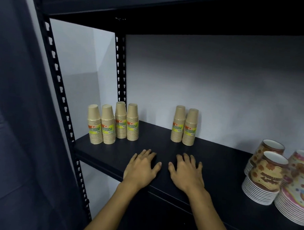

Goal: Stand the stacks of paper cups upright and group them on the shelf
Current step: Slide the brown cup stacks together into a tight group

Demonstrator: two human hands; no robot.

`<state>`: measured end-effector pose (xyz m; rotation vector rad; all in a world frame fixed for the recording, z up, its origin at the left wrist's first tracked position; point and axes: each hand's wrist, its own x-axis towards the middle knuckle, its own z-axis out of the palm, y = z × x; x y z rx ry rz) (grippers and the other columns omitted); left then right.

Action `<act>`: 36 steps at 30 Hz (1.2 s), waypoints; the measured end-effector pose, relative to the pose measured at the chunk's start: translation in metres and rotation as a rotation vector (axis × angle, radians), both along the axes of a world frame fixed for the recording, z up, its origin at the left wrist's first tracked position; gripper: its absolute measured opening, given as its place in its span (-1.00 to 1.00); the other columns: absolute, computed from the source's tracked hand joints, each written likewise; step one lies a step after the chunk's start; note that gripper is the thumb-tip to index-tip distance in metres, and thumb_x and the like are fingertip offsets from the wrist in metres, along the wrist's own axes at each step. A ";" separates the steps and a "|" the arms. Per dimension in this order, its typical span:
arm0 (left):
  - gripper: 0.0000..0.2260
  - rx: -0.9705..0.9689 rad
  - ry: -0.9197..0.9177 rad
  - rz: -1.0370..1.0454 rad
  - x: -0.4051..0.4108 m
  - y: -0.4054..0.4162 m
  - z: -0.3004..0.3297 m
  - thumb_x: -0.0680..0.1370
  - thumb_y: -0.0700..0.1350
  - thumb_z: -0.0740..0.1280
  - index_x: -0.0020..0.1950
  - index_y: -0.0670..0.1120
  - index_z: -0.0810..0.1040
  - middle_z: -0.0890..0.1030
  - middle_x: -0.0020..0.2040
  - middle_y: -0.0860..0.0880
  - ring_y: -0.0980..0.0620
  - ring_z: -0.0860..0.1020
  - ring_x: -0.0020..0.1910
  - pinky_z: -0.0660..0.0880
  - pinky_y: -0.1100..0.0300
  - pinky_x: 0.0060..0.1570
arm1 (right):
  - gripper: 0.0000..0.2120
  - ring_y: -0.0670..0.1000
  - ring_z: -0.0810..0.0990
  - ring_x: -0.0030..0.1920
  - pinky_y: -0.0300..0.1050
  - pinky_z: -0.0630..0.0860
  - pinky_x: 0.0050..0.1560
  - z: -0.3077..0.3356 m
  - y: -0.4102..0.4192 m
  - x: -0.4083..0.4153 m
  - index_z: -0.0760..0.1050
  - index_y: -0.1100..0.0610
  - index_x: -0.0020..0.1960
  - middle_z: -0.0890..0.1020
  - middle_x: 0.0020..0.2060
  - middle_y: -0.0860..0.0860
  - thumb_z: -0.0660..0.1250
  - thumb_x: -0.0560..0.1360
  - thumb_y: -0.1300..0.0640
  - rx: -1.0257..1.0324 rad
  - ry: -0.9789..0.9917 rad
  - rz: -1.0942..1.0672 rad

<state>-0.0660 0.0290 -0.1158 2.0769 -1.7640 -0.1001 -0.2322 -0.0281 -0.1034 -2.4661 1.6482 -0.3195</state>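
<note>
- A group of four brown cup stacks (112, 124) stands at the left end of the shelf (216, 159), by the black upright post (121, 68). All four are upright, long axis vertical, cup bottoms pointing up and rims down on the shelf board. They touch or nearly touch each other.
- The left hand (140, 169) lies flat, palm down, on the front part of the shelf. Its fingers (148, 154) are straight and slightly spread, holding nothing.
- The right hand (187, 172) lies just beside it in the same way, fingers (186, 158) spread and empty.
- A pair of brown cup stacks (184, 126) stands near the back wall, behind the hands, well apart from the four. Both are upright too, bottoms up, touching each other.
- At the right end sit printed cup stacks (272, 175), leaning and mouth up, with some cut off by the picture's edge.
- Judgement: the standing-up looks done for every brown stack. What seems left is the grouping, bringing the pair over to the four; the printed stacks may need straightening as well.
</note>
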 end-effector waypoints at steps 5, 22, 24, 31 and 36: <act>-0.49 -0.081 0.037 -0.031 0.012 0.012 0.004 0.63 0.22 0.17 0.50 -0.01 0.39 0.31 0.56 -0.02 0.03 0.21 0.56 0.11 0.07 0.54 | -0.48 0.16 0.12 0.55 0.29 0.05 0.51 0.001 0.000 0.004 0.27 0.08 0.51 0.24 0.54 0.10 0.02 0.64 -0.14 -0.016 -0.008 0.002; -0.19 -0.430 0.520 0.334 0.197 0.037 0.043 0.48 0.01 0.51 0.57 -0.10 0.11 0.30 0.53 -0.16 -0.15 0.32 0.49 0.31 -0.08 0.42 | -0.52 -0.03 0.52 0.27 -0.06 0.47 0.30 0.044 0.010 0.202 0.36 0.07 0.42 0.52 0.28 -0.03 0.39 0.54 0.09 0.290 -0.692 0.363; -0.16 -0.403 0.585 0.305 0.206 0.033 0.043 0.50 -0.06 0.51 0.60 -0.09 0.03 0.28 0.55 -0.16 -0.13 0.36 0.47 0.32 -0.01 0.38 | -0.53 -0.01 0.53 0.27 -0.03 0.48 0.31 0.040 0.008 0.223 0.37 0.08 0.39 0.53 0.24 -0.04 0.41 0.53 0.11 0.314 -0.767 0.321; -0.45 -0.327 0.653 0.208 0.223 0.024 0.024 0.54 -0.08 0.45 0.47 -0.12 0.33 0.56 0.35 -0.10 0.06 0.52 0.24 0.42 0.19 0.21 | -0.50 -0.03 0.57 0.19 -0.02 0.53 0.25 0.020 0.004 0.254 0.38 0.06 0.33 0.59 0.20 -0.01 0.49 0.46 0.13 0.260 -0.919 0.196; -0.48 -0.347 0.659 0.146 0.220 0.026 0.019 0.54 -0.12 0.46 0.46 -0.11 0.38 0.57 0.33 -0.06 0.09 0.52 0.25 0.40 0.23 0.22 | -0.56 -0.04 0.59 0.14 0.00 0.55 0.22 0.016 0.004 0.251 0.45 0.04 0.24 0.62 0.11 -0.06 0.53 0.43 0.14 0.183 -0.933 0.187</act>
